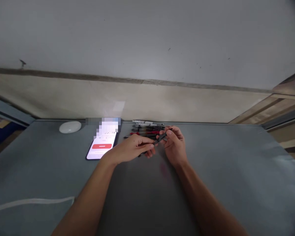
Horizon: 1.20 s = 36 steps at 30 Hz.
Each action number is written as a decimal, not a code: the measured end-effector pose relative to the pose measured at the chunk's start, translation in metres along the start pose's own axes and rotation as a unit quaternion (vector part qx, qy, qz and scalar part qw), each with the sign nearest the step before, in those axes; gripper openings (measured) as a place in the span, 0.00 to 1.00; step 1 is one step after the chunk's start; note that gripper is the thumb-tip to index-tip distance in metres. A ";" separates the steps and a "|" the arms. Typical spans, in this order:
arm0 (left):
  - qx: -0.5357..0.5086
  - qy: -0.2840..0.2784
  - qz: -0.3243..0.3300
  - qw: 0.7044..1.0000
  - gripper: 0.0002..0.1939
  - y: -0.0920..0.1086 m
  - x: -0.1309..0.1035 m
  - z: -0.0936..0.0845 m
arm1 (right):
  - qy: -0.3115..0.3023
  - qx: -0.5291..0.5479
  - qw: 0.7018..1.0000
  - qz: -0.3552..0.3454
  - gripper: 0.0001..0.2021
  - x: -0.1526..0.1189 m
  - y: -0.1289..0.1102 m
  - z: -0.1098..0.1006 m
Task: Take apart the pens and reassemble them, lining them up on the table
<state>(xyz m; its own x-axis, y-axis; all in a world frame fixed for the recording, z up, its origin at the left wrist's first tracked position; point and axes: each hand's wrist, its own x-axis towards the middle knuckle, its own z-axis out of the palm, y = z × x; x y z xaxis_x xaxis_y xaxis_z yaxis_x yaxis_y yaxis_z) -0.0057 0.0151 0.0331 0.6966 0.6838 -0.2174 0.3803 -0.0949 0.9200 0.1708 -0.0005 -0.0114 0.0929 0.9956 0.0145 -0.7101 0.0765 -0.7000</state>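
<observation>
Both hands hold one black pen (159, 140), tilted with its upper end to the right, just above the table. My left hand (134, 148) is closed around its lower left part, thumb and fingers pinching it. At the upper right part, my right hand (174, 142) grips it between thumb and fingertips. Right behind the hands lies a group of several pens, roughly side by side: a white pen (143, 123) at the back, a red one (135, 133) nearer, and dark ones among them. My fingers partly cover this group.
Left of the pens lies a phone (101, 152) with a lit screen and a red button. A white oval object (70, 127) sits farther left. The grey table (223, 164) ends at a wall (177, 101) behind. A pale strip (31, 201) crosses the near left.
</observation>
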 end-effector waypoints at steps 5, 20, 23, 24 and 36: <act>-0.060 -0.058 -0.002 0.997 0.16 0.006 -0.004 0.003 | -0.053 0.039 0.998 0.024 0.08 -0.002 -0.001 -0.003; 0.045 0.065 0.003 0.997 0.10 -0.003 0.004 0.004 | 0.021 -0.010 1.000 0.000 0.09 0.002 0.002 0.001; 0.036 0.055 0.003 0.998 0.12 -0.001 0.001 0.003 | 0.012 -0.013 1.000 0.012 0.08 0.001 0.000 0.000; 0.027 0.045 0.003 0.999 0.12 0.000 0.000 0.002 | 0.008 -0.014 1.000 0.013 0.08 0.001 0.000 -0.001; 0.061 0.045 0.014 0.997 0.12 0.004 0.002 0.007 | 0.000 0.009 1.000 0.000 0.10 0.001 0.002 -0.003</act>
<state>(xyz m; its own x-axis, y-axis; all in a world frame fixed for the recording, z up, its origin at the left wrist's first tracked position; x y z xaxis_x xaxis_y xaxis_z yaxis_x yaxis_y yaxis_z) 0.0013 0.0105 0.0336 0.6523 0.7417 -0.1560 0.4360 -0.1989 0.8777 0.1716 0.0010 -0.0145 0.0934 0.9955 0.0140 -0.7229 0.0775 -0.6866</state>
